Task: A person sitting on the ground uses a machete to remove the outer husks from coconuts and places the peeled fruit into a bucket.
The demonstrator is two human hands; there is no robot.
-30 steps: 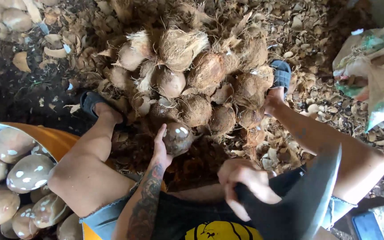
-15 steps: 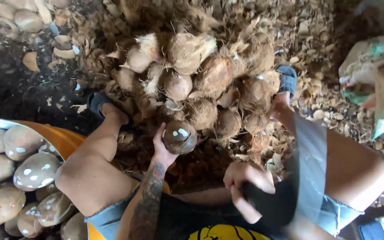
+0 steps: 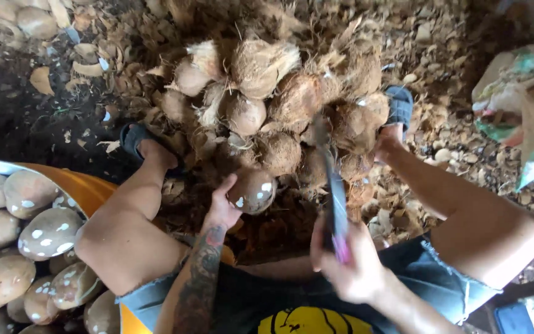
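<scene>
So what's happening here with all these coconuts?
A seated person is working on coconuts with bare hands. The left hand holds a partly peeled coconut out between the knees, while the right hand grips a long blade raised edge-on beside it. A pile of husked coconuts lies between the feet, and an orange tub at the left holds peeled, spotted ones.

Knife (image 3: 334,192) in right hand (image 3: 350,263) swung from flat and broadside at right to edge-on, blade upright beside coconut (image 3: 253,190). Left hand (image 3: 222,207) lifted coconut slightly higher, nearer pile. Right hand moved closer toward centre.
</scene>
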